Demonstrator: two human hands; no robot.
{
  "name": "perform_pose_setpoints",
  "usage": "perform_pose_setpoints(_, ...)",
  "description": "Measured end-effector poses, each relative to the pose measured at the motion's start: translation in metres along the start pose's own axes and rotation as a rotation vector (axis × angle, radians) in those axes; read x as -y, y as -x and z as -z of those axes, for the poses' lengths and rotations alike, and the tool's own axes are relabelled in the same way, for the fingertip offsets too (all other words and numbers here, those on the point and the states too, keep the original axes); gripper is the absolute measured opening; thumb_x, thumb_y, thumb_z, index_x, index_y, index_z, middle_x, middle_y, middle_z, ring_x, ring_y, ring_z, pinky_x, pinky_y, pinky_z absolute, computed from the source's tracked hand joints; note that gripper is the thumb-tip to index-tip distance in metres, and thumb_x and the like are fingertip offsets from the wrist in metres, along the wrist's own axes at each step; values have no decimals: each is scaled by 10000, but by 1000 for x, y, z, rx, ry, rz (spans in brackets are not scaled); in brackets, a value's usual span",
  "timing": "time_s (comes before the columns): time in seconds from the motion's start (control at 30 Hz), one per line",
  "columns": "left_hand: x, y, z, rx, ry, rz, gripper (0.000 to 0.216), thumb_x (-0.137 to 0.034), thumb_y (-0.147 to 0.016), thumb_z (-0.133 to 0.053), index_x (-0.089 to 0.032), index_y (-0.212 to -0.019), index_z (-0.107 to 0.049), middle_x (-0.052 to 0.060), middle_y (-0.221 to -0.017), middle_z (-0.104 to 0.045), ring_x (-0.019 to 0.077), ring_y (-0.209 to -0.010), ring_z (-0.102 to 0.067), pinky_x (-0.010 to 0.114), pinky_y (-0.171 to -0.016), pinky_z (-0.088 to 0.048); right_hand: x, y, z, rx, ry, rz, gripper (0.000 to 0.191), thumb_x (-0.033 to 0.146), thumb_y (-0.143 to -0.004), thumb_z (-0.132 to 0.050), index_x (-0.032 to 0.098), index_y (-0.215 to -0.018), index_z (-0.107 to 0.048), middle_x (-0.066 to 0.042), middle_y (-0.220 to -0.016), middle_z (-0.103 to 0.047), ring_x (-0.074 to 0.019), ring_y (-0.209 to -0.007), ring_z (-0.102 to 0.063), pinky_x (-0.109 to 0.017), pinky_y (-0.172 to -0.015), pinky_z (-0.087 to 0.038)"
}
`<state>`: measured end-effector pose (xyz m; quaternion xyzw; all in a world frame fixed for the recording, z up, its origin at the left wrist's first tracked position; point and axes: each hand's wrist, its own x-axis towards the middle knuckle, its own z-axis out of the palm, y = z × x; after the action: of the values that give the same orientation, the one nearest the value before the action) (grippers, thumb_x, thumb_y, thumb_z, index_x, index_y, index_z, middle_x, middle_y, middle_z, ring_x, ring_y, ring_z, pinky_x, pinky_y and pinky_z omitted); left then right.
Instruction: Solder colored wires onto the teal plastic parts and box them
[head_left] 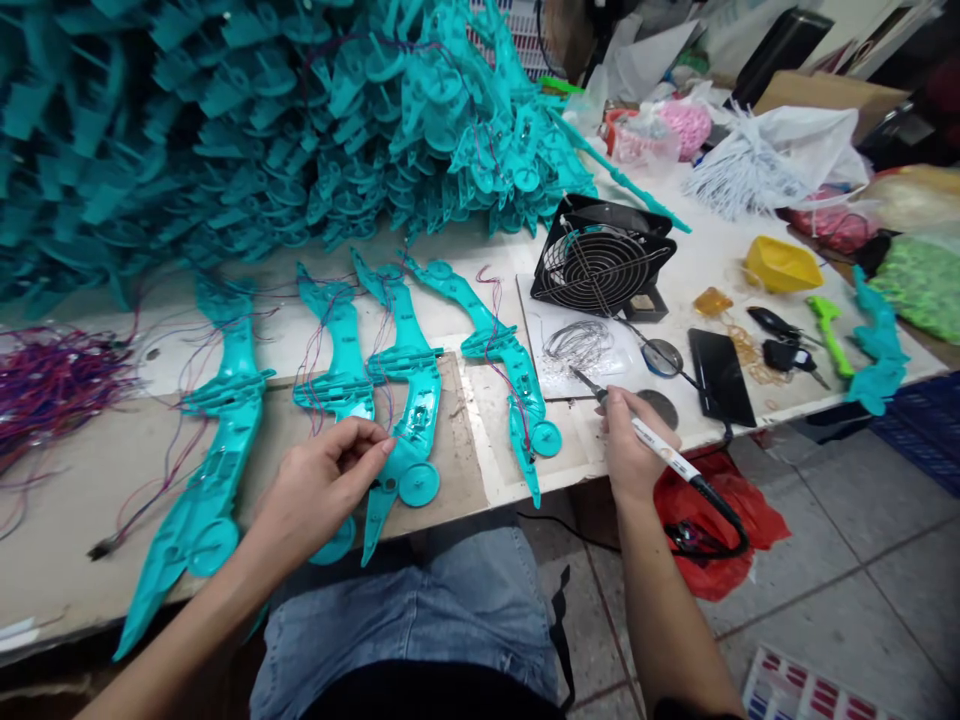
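Note:
My right hand is closed round a soldering iron, its tip pointing left over a coil of thin solder wire on a white board. My left hand pinches over a teal plastic shell part, thumb against forefinger; a thin wire seems to lie at the fingertips, too small to be sure. More teal parts with red and blue wires lie alongside: one at the far left, one partly under my left hand, and one to the right.
A huge heap of teal parts fills the back left. Bundled wires lie at left. A black fan stands behind the solder. Farther right are a phone, keys and a yellow tray. The iron's cable hangs off the table edge.

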<state>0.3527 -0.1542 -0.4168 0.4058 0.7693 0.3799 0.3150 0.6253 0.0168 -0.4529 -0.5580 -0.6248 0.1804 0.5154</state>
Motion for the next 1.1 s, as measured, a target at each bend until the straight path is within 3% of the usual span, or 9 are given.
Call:
perform_pose_setpoints(0.17, 2, -9, -4, -25, -67, -54, 250, -399, -798, -568, -170, -810, -668, -13, -605, -602, 131, -565, -517, 232, -528, -377, 20, 14, -2, -24, -71, 115, 240, 332, -853, -621, 141, -939, -737, -25, -670, -687, -146, -569, -630, -285, -606, -525)
perform_pose_setpoints(0.27, 5, -16, -8, -28, -112, -72, 206, -346, -810, -566, -174, -811, -678, -15, -623, -615, 131, -586, -531, 236, -550, -372, 42, 36, -3, 135, -123, 264, 160, 239, -861, -610, 186, -949, -732, -24, -750, -707, -154, -634, -658, -300, -661, -546)
perform_pose_setpoints(0.4, 10, -23, -12, -38, -137, -88, 160, -303, -820, -557, -186, -788, -661, -3, -730, -675, 145, -677, -597, 243, -610, -403, 71, 63, -11, 414, -260, 452, 202, 120, -824, -619, 207, -983, -708, -38, -830, -712, -178, -753, -680, -320, -710, -557)
perform_pose_setpoints(0.57, 14, -25, -15, -51, -212, -132, 137, -281, -838, -539, -197, -788, -635, -2, -731, -684, 156, -684, -615, 255, -634, -407, 85, 77, -29, 567, -382, 486, 229, 63, -806, -611, 191, -983, -681, -47, -819, -700, -169, -754, -664, -312, -691, -546)
perform_pose_setpoints(1.1, 12, -26, -15, -60, -338, -197, 144, -254, -868, -514, -195, -809, -631, 26, -767, -693, 178, -719, -625, 265, -645, -408, 85, 86, -46, 599, -384, 504, 212, 90, -816, -607, 184, -991, -682, -58, -819, -708, -173, -766, -665, -316, -705, -548)
